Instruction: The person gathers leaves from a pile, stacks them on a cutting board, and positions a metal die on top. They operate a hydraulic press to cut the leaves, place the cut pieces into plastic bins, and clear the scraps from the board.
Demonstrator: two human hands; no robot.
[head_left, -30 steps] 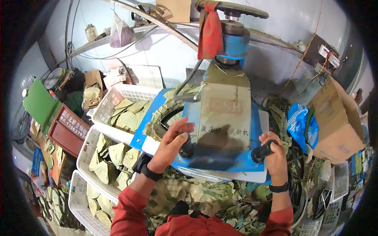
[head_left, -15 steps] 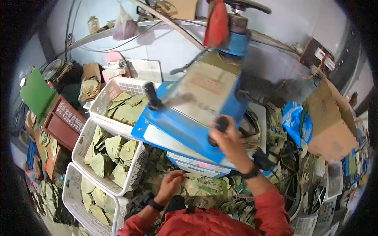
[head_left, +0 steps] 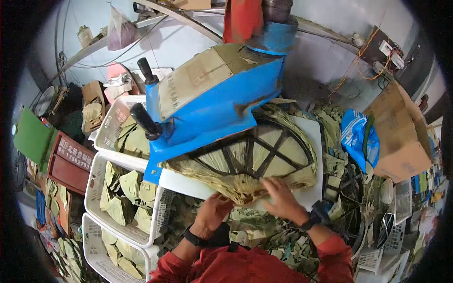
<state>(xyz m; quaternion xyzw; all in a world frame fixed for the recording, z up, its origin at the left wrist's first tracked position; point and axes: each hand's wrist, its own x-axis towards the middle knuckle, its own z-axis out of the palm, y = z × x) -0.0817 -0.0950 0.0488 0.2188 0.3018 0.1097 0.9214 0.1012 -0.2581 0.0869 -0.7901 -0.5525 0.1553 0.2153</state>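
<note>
My left hand [head_left: 213, 214] is closed at the front edge of a thick stack of dried green leaves [head_left: 243, 188], fingertips against the leaves. Across the same edge, my right hand [head_left: 282, 201] has its fingers stretched out, with the thumb apart. On top of the stack lies a black spoked cutting die [head_left: 250, 151], with leaf showing between its bars. The stack rests on a white board [head_left: 181, 183]. A blue press arm [head_left: 207, 122] with two black handles stands swung to the left, covering the die's rear left part.
White baskets [head_left: 158, 207] holding cut leaf pieces stand at left. Leaf scraps [head_left: 302, 247] lie below the board. Another spoked die [head_left: 347, 203], a blue bag [head_left: 355, 137] and a cardboard box [head_left: 396, 137] are at right. A red cabinet [head_left: 71, 162] stands far left.
The blue press arm has swung left, uncovering the die and leaf stack. My right hand has let go of its handle and come down to the leaves. My left hand has moved up to the stack.
</note>
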